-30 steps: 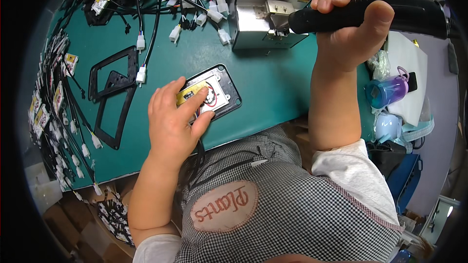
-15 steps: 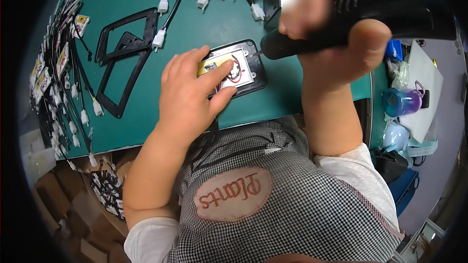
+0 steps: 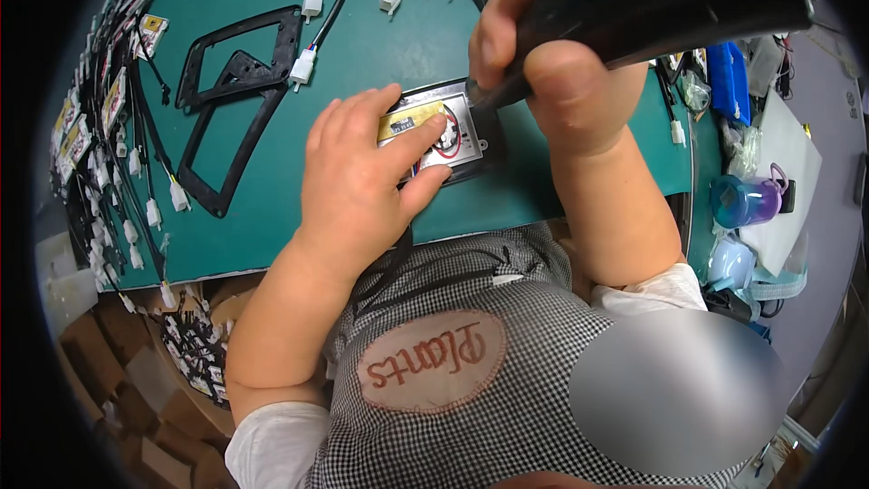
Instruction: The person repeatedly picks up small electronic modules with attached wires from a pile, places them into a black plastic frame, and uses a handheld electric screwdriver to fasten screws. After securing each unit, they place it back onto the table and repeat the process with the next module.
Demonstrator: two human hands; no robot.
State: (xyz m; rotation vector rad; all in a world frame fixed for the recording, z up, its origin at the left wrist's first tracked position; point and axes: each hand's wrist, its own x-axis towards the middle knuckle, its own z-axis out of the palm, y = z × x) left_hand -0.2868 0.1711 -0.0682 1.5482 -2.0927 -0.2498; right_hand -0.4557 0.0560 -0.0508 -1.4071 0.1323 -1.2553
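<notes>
My left hand (image 3: 353, 158) rests on a small electronic unit (image 3: 465, 147), steadying it on the green tabletop. The unit is a silver plate in a black housing, with a yellow label, a small circuit part and a red wire. Fingers curl over its left side and one fingertip presses near the wire. In my right hand (image 3: 579, 95) is a black power screwdriver (image 3: 670, 0), its nose angled down to the plate's upper right corner. The bit's tip and any screw under it cannot be made out.
Two black plastic frames (image 3: 237, 158) overlap left of the unit. Cables with white connectors (image 3: 303, 68) lie beyond it, and a thick bundle of cables (image 3: 109, 154) hangs at the left edge. To the right are a blue bin (image 3: 728, 81) and a blue-purple cup (image 3: 747, 199).
My right hand has brought the screwdriver left and nearer, from beside the housing to the plate's corner. The unit and my left hand appear slightly farther right.
</notes>
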